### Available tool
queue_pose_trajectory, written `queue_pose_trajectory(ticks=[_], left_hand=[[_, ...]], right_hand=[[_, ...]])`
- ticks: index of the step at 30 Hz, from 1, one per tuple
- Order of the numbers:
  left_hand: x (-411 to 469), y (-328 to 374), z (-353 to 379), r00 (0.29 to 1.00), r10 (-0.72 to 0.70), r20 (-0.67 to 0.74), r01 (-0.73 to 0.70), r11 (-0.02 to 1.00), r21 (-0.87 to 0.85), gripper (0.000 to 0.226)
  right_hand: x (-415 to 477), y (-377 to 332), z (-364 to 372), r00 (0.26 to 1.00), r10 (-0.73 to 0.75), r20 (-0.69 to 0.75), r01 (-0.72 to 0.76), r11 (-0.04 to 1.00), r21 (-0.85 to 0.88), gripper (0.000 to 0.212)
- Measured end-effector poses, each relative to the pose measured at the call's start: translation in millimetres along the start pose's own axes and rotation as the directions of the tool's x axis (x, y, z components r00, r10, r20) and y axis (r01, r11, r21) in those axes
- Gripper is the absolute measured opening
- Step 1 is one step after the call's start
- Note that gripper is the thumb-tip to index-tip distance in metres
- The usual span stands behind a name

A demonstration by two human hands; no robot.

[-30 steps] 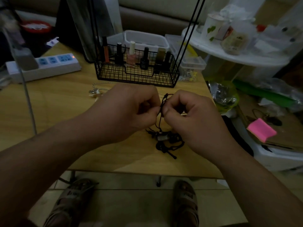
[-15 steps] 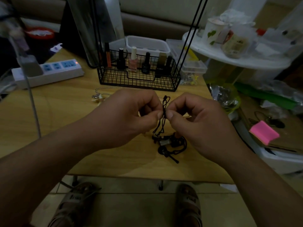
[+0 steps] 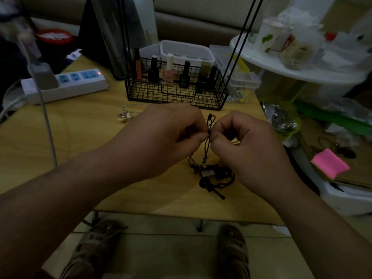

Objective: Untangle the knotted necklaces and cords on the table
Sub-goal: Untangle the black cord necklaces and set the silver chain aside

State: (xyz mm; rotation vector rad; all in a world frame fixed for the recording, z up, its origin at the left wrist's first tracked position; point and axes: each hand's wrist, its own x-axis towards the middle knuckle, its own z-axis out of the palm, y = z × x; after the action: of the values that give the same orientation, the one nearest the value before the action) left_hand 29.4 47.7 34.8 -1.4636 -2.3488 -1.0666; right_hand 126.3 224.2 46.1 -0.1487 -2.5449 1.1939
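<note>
A tangled black cord (image 3: pixel 209 143) hangs between my two hands above the wooden table (image 3: pixel 80 137). My left hand (image 3: pixel 167 137) pinches it from the left, and my right hand (image 3: pixel 247 146) pinches it from the right, thumbs almost touching. A small loop of the cord sticks up above the fingers. Its lower part lies bunched on the table with a small silver pendant (image 3: pixel 207 173) and black knots. A thin silver chain necklace (image 3: pixel 126 114) lies on the table behind my left hand, partly hidden.
A black wire basket (image 3: pixel 175 93) with nail polish bottles stands just behind the hands. A white power strip (image 3: pixel 66 85) lies at the back left, with a cable running down the left side. Clutter and a pink pad (image 3: pixel 330 164) fill the right, past the table edge.
Both hands have kept their pinch on the cord and shifted a little; the loop above the fingers stands slightly taller and the hanging strands have straightened.
</note>
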Motion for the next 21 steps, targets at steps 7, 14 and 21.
queue_pose_trajectory(ticks=[7,14,21], left_hand=[[-0.1,2.8,0.1,1.0,0.011,0.009,-0.012,0.998,0.064,0.012],[1.9,2.2,2.6,1.0,-0.007,0.023,0.003,0.984,0.176,0.004],[1.4,-2.9,0.7,0.999,-0.013,0.042,0.009,0.996,0.09,0.006]], right_hand=[[-2.4,-1.8,2.2,0.999,-0.045,-0.009,0.044,0.994,-0.102,0.009],[-2.1,-4.5,6.9,0.994,-0.1,-0.035,0.089,0.967,-0.239,0.004],[-2.9,1.0,5.3,0.997,-0.078,-0.015,0.074,0.981,-0.178,0.013]])
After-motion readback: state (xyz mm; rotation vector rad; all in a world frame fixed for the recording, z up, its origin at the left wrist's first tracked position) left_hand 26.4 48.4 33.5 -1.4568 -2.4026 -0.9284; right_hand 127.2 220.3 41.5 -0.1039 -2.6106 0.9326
